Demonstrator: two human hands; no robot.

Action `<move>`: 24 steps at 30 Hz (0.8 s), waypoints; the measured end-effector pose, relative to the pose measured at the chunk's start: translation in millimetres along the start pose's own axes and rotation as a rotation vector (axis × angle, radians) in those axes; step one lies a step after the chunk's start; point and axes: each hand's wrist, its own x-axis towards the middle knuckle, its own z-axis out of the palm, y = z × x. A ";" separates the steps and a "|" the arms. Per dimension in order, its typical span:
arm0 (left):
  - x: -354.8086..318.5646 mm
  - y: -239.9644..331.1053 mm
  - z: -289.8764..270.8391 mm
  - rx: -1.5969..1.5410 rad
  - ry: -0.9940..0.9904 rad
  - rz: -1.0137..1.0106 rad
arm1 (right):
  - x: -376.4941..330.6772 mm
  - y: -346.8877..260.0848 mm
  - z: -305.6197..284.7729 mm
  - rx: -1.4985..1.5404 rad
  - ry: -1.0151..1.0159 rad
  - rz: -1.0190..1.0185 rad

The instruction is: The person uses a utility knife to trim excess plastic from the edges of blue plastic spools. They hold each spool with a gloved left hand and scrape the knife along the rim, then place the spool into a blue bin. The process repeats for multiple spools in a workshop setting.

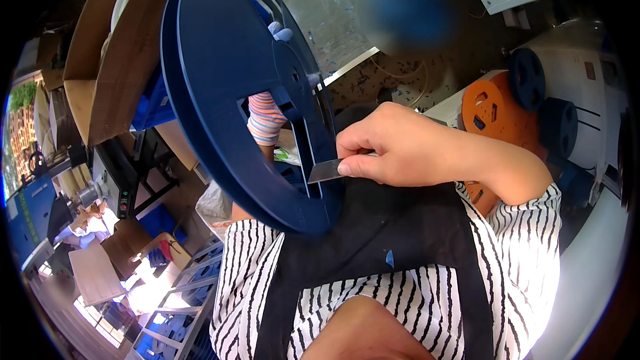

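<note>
right hand (390, 147) pinching metal blade (324, 172), blue reel (213, 60) 5 o'clock | left hand (280, 32) hooked, mostly hidden | we'd angle shallow, brace reel

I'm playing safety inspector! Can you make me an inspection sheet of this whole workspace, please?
Surface: shiny grey tabletop, light glinting on it.
Job's things: big dark blue reel, with a flat metal blade at its slot.
Clutter: small dark scraps beyond the tabletop; blue scrap on the black apron.
Grips: left hand, in a striped glove, holding the reel, mostly hidden behind it; right hand, bare, pinching the blade.
Cables: thin pale curve, maybe a cable; can't tell.
Surroundings: cardboard box at left; orange reel at right.
</note>
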 end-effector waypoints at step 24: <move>-148.2 -176.3 -133.4 1.352 0.026 -1.005 | -43.6 372.3 6.3 1.170 1.177 0.640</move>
